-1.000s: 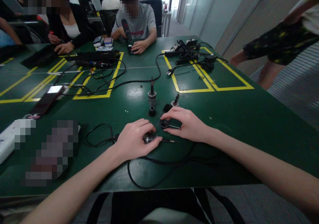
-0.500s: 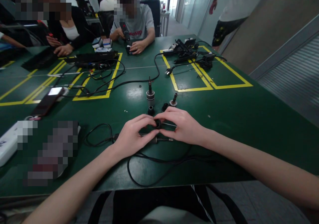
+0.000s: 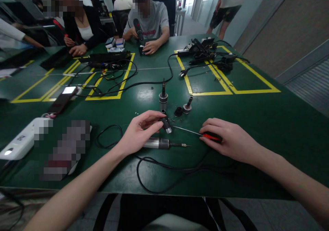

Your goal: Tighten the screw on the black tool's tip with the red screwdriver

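With the left hand point(image 3: 138, 130) pinching the collar point(image 3: 166, 124) just above the iron point(image 3: 164, 143), the right hand point(image 3: 231, 140), closed on the screwdriver point(image 3: 203, 134), should bring its tip squarely to the collar.

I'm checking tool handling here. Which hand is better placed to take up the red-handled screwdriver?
Right. The right hand already lies over the screwdriver handle, while the left hand pinches a small black part above the metal tool.

Dark green table point(image 3: 257, 128) with yellow tape outlines point(image 3: 232, 91). Screwdriver point(image 3: 203, 134): red-and-black handle, silver shaft. Small black collar point(image 3: 166, 124) with silver end. Silver tool body point(image 3: 158, 143), black cord point(image 3: 164, 176). White power strip point(image 3: 20, 142).
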{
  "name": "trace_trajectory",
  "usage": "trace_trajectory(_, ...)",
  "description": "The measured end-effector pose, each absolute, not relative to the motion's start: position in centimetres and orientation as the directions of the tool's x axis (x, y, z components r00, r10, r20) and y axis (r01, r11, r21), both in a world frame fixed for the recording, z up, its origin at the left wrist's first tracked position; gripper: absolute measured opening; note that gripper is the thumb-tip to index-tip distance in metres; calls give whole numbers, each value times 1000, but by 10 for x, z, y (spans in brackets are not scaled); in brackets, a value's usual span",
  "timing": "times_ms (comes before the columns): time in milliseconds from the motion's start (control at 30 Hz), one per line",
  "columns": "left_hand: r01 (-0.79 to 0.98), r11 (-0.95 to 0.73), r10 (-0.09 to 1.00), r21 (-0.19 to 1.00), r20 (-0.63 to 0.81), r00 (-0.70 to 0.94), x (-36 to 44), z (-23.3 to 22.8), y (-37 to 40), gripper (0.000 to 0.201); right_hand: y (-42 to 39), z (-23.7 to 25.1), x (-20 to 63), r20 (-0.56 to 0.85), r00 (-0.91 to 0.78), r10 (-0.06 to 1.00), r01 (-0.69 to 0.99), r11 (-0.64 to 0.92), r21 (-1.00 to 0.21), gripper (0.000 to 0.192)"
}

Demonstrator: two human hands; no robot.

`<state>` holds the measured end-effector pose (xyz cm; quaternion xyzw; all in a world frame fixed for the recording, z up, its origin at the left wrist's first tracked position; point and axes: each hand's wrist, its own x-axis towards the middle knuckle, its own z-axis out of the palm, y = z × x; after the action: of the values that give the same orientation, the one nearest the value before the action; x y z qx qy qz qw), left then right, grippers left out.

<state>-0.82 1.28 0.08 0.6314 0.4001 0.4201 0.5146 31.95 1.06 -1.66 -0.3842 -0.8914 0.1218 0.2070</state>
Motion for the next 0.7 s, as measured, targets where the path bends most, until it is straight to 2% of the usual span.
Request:
trace_trajectory(133,75,-137,947,988,108,304,-9,4,13,33,5,-15,320,314,-571,759,584,644,-494,12)
trace_trajectory(233,83,-133,956,988,106,274,-10,6,14,33,2,-7,314,300,-510,806,527,568,-632,17)
trace_trajectory(400,1,-112,973,994,109,203,-8,5,13,31,-8,4,293,123,-447,886,342,296,-892,32)
trace_trajectory(500,-93,-76,980,993,92,177,-4,4,11,30,-16,7,278,46,-507,861,251,198,-948,37)
trace_trajectory(700,-212,2,986,977,33,163,-1,5,9,33,-24,6,264,37,-432,901,181,126,-975,28)
